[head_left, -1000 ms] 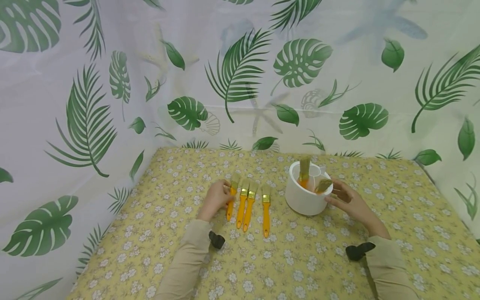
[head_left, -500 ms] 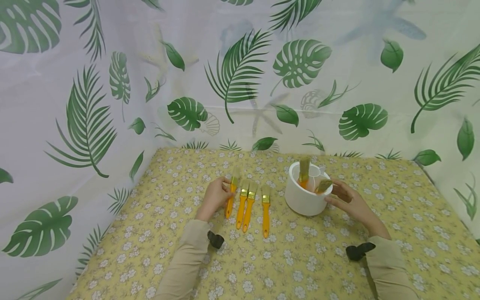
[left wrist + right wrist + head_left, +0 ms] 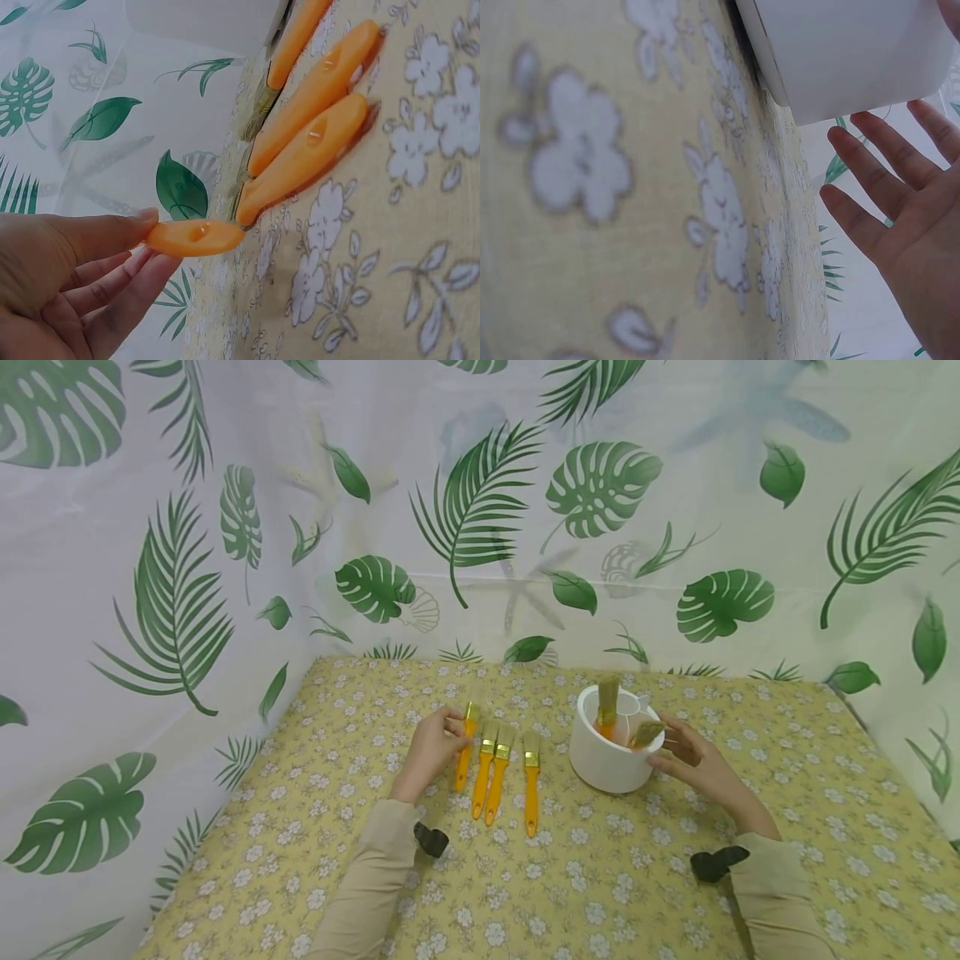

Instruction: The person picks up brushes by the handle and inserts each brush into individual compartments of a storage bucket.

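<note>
My left hand (image 3: 432,750) pinches an orange-handled paintbrush (image 3: 464,757) between thumb and fingers; in the left wrist view its handle end (image 3: 199,237) sticks out past the fingertips. Right of it two similar paintbrushes (image 3: 482,781) lie side by side on the cloth, and another paintbrush (image 3: 532,793) lies apart. A round white container with inner dividers (image 3: 609,767) holds two paintbrushes, one upright (image 3: 607,706) and one leaning right (image 3: 647,732). At the container's right side rests my right hand (image 3: 701,766), thumb by the rim, fingers loosely extended, as the right wrist view shows.
A yellow floral cloth (image 3: 570,893) covers the table. White leaf-printed sheets (image 3: 480,510) hang behind the table and along its left side. The container stands right of the loose brushes.
My left hand has raised its paintbrush slightly and shifted it a little away from me. The right hand and the container stay essentially in place.
</note>
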### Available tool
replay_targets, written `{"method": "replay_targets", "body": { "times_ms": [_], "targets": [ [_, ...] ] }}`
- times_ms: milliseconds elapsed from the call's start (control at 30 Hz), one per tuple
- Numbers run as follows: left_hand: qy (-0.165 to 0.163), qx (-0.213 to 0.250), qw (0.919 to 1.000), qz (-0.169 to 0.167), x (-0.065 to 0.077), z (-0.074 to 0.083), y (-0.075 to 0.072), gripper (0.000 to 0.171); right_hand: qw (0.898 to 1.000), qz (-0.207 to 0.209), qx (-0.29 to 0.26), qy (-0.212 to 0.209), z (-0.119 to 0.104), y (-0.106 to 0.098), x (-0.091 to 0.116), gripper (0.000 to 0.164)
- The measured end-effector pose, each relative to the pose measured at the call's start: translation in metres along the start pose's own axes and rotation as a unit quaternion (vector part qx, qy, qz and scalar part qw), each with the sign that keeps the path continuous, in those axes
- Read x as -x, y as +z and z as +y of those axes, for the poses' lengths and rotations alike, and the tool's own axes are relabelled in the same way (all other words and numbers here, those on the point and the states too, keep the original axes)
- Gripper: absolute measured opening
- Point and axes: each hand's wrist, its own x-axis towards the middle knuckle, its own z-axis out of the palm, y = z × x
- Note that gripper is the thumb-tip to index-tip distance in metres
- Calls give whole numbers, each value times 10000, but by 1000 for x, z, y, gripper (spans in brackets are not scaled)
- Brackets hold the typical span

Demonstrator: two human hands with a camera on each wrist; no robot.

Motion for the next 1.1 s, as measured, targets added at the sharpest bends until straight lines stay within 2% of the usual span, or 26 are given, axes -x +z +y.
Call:
{"method": "replay_targets", "body": {
  "times_ms": [167, 433, 700, 1100],
  "targets": [
    [20, 359, 9994, -21, -1, 2, 2, 38, 9998, -25, -138, 122, -1, 1, 1, 70],
    [416, 608, 9971, 201, -2, 6, 10, 37, 9995, -38, -243, 194, -1, -1, 1, 72],
    [714, 546, 9952, 381, -1, 12, 17, 37, 9995, -61, -310, 79, -2, 1, -1, 73],
    [1043, 618, 9919, 369, -8, 27, 27, 38, 9993, -34, -287, 226, 2, 0, 0, 74]
  ]
}}
